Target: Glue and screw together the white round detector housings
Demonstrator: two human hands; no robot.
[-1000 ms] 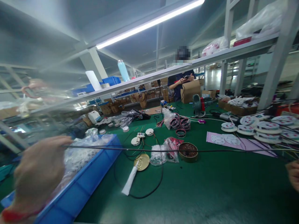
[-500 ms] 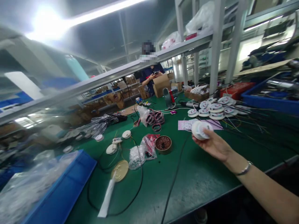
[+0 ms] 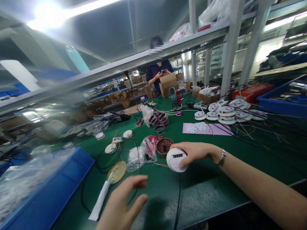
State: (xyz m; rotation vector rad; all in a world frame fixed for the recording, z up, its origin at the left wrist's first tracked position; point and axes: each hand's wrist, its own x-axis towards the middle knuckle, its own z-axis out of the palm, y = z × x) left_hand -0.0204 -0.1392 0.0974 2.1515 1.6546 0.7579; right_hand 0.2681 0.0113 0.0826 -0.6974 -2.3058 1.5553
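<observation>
Above the green table, my right hand (image 3: 192,153) grips a round white plastic disc (image 3: 177,159) by its edge. The disc's face has a dark slotted strip, and thin wires stick out to its left. My left hand (image 3: 127,199) is in the lower middle, thumb and fingers apart, holding nothing. A round tin (image 3: 164,147) with brown contents stands just behind the disc. Left of it lie clear plastic bags (image 3: 136,158), one with red in it. Near my left hand are a gold lid with pale paste (image 3: 119,172) and a white tube (image 3: 99,201).
Several stacked white discs (image 3: 226,114) with wires sit at the right behind a pink sheet (image 3: 208,128). Blue bins stand at left (image 3: 69,188) and right (image 3: 283,100). A black cable (image 3: 178,204) crosses the table (image 3: 216,191). Across it, a person (image 3: 159,76) holds a phone.
My right hand has brought the white disc left and nearer, turning its slotted face toward me. My left hand has come into view from below. The camera view has shifted slightly.
</observation>
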